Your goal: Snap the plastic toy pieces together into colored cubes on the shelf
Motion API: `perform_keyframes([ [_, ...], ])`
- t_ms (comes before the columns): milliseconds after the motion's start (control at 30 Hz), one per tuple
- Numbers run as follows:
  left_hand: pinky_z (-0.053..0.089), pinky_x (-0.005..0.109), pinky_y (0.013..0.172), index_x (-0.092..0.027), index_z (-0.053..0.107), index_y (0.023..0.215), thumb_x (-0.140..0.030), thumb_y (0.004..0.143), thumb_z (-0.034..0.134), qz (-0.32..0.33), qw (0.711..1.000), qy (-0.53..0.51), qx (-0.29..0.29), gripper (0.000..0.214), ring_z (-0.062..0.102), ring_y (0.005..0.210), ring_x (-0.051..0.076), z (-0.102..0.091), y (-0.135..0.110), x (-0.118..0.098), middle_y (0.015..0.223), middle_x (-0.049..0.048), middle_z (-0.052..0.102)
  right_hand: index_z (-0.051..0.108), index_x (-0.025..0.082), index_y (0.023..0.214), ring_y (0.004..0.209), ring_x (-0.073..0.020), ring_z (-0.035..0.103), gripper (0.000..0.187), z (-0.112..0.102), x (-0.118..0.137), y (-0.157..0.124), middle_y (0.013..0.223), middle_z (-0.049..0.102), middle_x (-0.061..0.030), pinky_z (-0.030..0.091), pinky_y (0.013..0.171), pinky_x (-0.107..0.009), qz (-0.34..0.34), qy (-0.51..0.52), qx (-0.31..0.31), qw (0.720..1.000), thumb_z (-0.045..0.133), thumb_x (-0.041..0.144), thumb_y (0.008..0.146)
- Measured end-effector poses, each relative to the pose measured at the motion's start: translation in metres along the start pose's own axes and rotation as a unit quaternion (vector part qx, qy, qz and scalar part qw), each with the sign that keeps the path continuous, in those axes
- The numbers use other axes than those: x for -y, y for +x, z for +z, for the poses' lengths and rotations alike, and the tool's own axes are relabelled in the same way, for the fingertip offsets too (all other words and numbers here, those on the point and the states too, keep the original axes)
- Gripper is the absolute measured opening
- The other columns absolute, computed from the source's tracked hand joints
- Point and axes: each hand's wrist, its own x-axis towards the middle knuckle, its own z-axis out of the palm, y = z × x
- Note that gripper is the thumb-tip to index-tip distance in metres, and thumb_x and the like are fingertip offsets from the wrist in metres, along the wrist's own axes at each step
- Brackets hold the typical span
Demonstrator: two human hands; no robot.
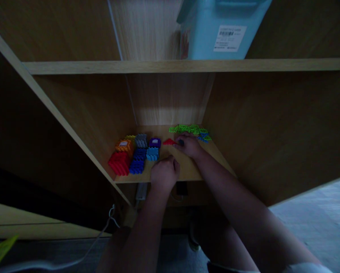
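On the low wooden shelf, my right hand [188, 145] is closed with its fingertips on a flat red toy piece [169, 141]. Just beyond it lie flat lime-green interlocking pieces [184, 129], with blue pieces [204, 137] at their right end. My left hand [164, 172] is curled over the front edge of the shelf, and its fingers hide whatever may be inside. Left of it stand stacks of notched pieces: light blue [152, 154], dark blue [137, 166], red [120, 163], orange [124, 146], grey [141, 140] and purple [155, 142].
Above is another wooden shelf board [170, 66] bearing a light blue plastic bin [204, 41] with a label. Wooden side panels enclose the compartment. Below the shelf are a power strip [141, 191] and a white cable [102, 231] running across the floor at left.
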Motion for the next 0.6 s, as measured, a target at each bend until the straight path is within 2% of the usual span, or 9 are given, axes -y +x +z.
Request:
perform_keyframes([
  [167,0.049,0.032,0.07,-0.023,0.072,0.106,-0.034,0.107,0.046,-0.005,1.0,-0.003,0.005,0.028,0.077,0.087,0.025,0.0013,0.0007,-0.0002,0.097,0.0074,0.08,0.083,0.028,0.102,0.12,-0.0334,0.065,0.025,0.0015,0.0062,0.005,0.124,0.076,-0.0083,0.049,0.105,-0.049,0.013,-0.005,0.002,1.0,0.081,0.049,0.09],
  [367,0.052,0.033,0.076,-0.023,0.074,0.11,-0.034,0.108,0.047,-0.007,1.0,-0.007,0.017,0.029,0.077,0.092,0.026,0.0009,0.0002,-0.0003,0.101,0.0091,0.08,0.082,0.028,0.098,0.113,-0.0302,0.066,0.018,0.002,0.0071,0.0052,0.114,0.077,-0.0068,0.05,0.103,-0.046,0.008,0.005,0.001,1.0,0.079,0.044,0.092],
  [600,0.051,0.032,0.074,-0.023,0.073,0.107,-0.034,0.108,0.046,-0.006,1.0,-0.008,0.017,0.03,0.077,0.09,0.025,-0.0002,0.0001,-0.0006,0.1,0.0089,0.081,0.081,0.027,0.096,0.112,-0.0302,0.067,0.017,0.0015,0.006,0.0057,0.111,0.077,-0.0073,0.05,0.102,-0.045,0.005,0.007,0.009,1.0,0.078,0.043,0.093],
])
